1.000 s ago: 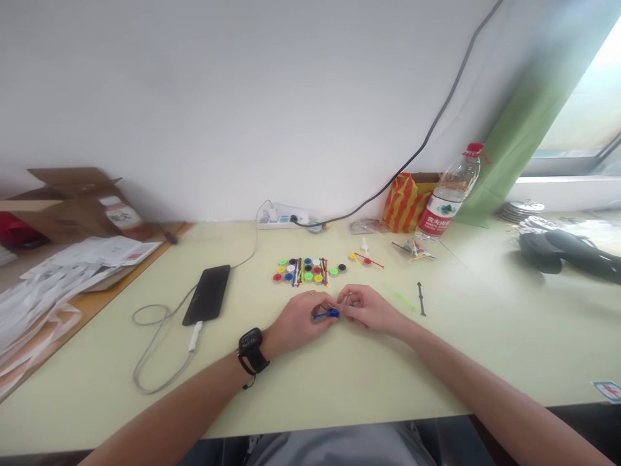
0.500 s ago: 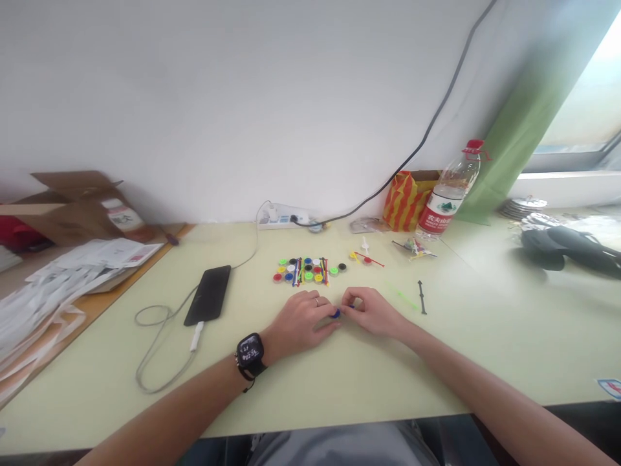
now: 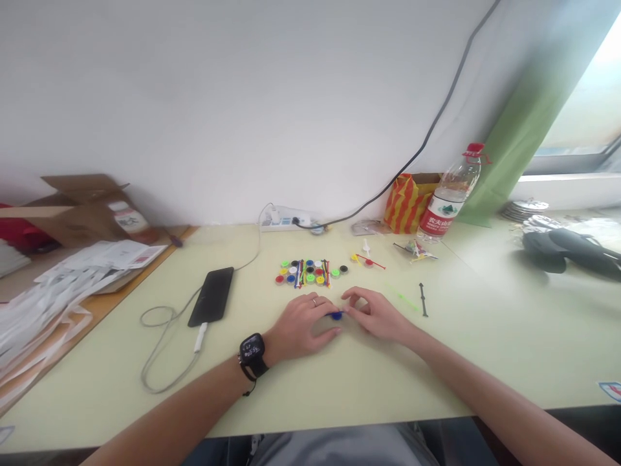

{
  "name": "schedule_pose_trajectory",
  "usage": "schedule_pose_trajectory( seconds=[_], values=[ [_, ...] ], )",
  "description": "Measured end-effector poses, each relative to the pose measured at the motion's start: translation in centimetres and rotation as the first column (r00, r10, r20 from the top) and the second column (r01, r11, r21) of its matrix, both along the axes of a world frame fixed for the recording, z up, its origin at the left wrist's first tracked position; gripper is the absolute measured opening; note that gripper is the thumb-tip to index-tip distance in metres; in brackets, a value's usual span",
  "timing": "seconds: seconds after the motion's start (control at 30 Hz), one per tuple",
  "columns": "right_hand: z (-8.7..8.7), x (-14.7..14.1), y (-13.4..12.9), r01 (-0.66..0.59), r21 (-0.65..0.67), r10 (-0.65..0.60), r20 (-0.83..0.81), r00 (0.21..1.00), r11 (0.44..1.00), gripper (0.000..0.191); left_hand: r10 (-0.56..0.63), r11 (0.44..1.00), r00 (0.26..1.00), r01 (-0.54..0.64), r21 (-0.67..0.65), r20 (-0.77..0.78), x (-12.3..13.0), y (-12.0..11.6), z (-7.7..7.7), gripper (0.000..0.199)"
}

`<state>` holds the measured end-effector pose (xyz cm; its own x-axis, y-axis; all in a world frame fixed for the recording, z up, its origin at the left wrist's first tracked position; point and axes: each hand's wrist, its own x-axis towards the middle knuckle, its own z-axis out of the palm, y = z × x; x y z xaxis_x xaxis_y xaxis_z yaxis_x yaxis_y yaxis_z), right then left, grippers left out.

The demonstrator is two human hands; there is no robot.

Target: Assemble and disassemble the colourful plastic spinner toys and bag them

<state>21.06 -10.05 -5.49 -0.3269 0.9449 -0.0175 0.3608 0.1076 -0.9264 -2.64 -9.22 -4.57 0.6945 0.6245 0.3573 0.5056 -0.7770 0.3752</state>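
Note:
A small blue disc lies on the table between my hands, with a thin blue plastic stick across its top. My left hand has its index finger against the disc and the stick's left part, the thumb lower on the table. At the stick's right end are the curled fingers of my right hand; its grip is partly hidden. Beyond them sit several coloured round discs in rows, with bundles of coloured sticks laid among them. A dark stick and a pale green stick lie to the right.
On the left lie a phone with its cable, white bags and a cardboard box. Along the wall stand a power strip, a striped bag and a water bottle. A black object lies far right.
The blue stick, mostly hidden in my right hand before, now shows across the blue disc. My right index finger has lifted a little from the thumb. The view has shifted slightly.

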Motion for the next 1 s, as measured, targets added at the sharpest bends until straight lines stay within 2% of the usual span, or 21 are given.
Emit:
schedule_pose_trajectory(
  seconds=[0.17, 0.2, 0.27, 0.3, 0.33, 0.43, 0.47, 0.53, 0.7, 0.8, 0.87, 1.0],
  values=[
    [0.4, 0.2, -1.0, 0.075, -0.069, -0.076, -0.012, 0.997, 0.995, 0.065, 0.148, 0.989, 0.974, -0.142, -0.046, 0.169, -0.3, 0.4, 0.2, 0.026],
    [0.6, 0.3, -1.3, 0.105, -0.068, -0.105, -0.004, 0.994, 0.992, 0.067, 0.181, 0.983, 0.963, -0.173, -0.059, 0.197, -0.3, 0.5, 0.3, 0.026],
    [1.1, 0.4, -1.8, 0.153, -0.047, -0.152, 0.029, 0.988, 0.987, 0.054, 0.240, 0.971, 0.942, -0.226, -0.083, 0.233, -0.4, 0.8, 0.2, 0.026],
    [1.4, 0.6, -2.0, 0.138, -0.052, -0.137, 0.035, 0.990, 0.989, 0.045, 0.260, 0.965, 0.935, -0.244, -0.094, 0.242, -0.4, 0.8, 0.2, 0.026],
    [1.7, 0.7, -2.2, 0.091, -0.077, -0.089, 0.022, 0.996, 0.993, 0.046, 0.274, 0.961, 0.929, -0.256, -0.102, 0.248, -0.4, 0.9, 0.2, 0.027],
    [2.8, 1.4, -2.5, -0.095, -0.164, 0.074, -0.128, 0.989, 0.982, 0.070, 0.288, 0.957, 0.924, -0.266, -0.119, 0.250, -0.4, 0.8, 0.1, 0.027],
    [3.1, 1.7, -2.4, -0.108, -0.163, 0.080, -0.168, 0.983, 0.981, 0.072, 0.291, 0.956, 0.924, -0.267, -0.125, 0.250, -0.4, 0.8, 0.2, 0.027],
    [3.7, 2.2, -2.0, -0.041, -0.124, 0.019, -0.171, 0.985, 0.991, 0.071, 0.300, 0.952, 0.920, -0.273, -0.140, 0.252, -0.4, 0.8, 0.2, 0.027],
    [5.5, 5.3, 0.5, 0.097, 0.060, -0.097, 0.009, 0.995, 0.994, 0.062, 0.313, 0.945, 0.916, -0.273, -0.182, 0.252, -0.4, 0.8, 0.4, 0.028],
    [6.2, 8.2, 2.5, 0.168, 0.168, -0.200, 0.197, 0.960, 0.971, 0.054, 0.313, 0.943, 0.917, -0.269, -0.195, 0.249, -0.4, 0.8, 0.4, 0.028],
    [5.9, 10.0, 3.6, 0.170, 0.220, -0.230, 0.280, 0.932, 0.961, 0.050, 0.313, 0.943, 0.916, -0.267, -0.200, 0.250, -0.5, 0.9, 0.4, 0.028],
    [3.9, 12.7, 4.6, 0.131, 0.274, -0.250, 0.463, 0.850, 0.953, 0.039, 0.305, 0.947, 0.915, -0.261, -0.190, 0.265, -0.5, 1.1, 0.3, 0.028]
  ],
)
